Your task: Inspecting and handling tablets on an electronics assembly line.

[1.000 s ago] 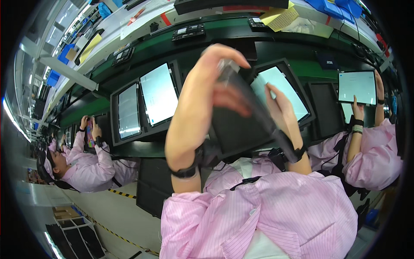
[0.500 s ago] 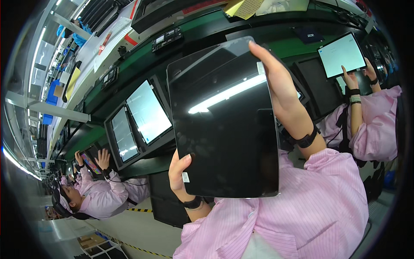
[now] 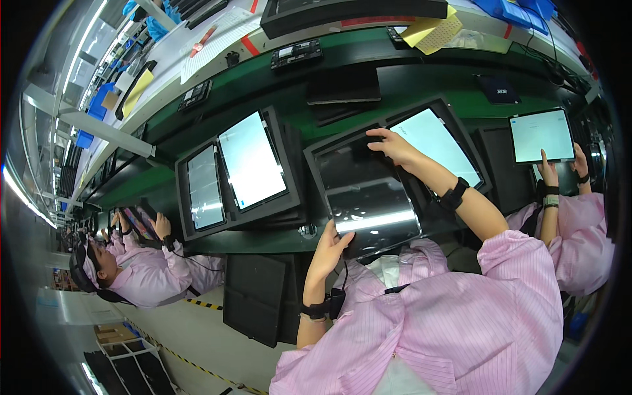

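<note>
I had both hands on a glossy black rectangular tablet with a dark screen (image 3: 367, 187), which lay over the left side of a black two-compartment tray (image 3: 313, 168); I could not tell whether it touched the bottom. The left hand's (image 3: 326, 253) fingers were clamped on its lower left edge, thumb over the front. The right hand (image 3: 401, 151) touched its upper right corner with fingers slightly apart, though I could not tell whether they gripped underneath. A pale-screened lit tablet (image 3: 440, 145) filled the tray's right side. To the left, on the dark green bench (image 3: 257, 243), I saw a second black tray (image 3: 184, 197) carrying two more lit screens (image 3: 253, 161). At far right, a co-worker (image 3: 579, 227) in pink held another glowing tablet (image 3: 543, 135).
</note>
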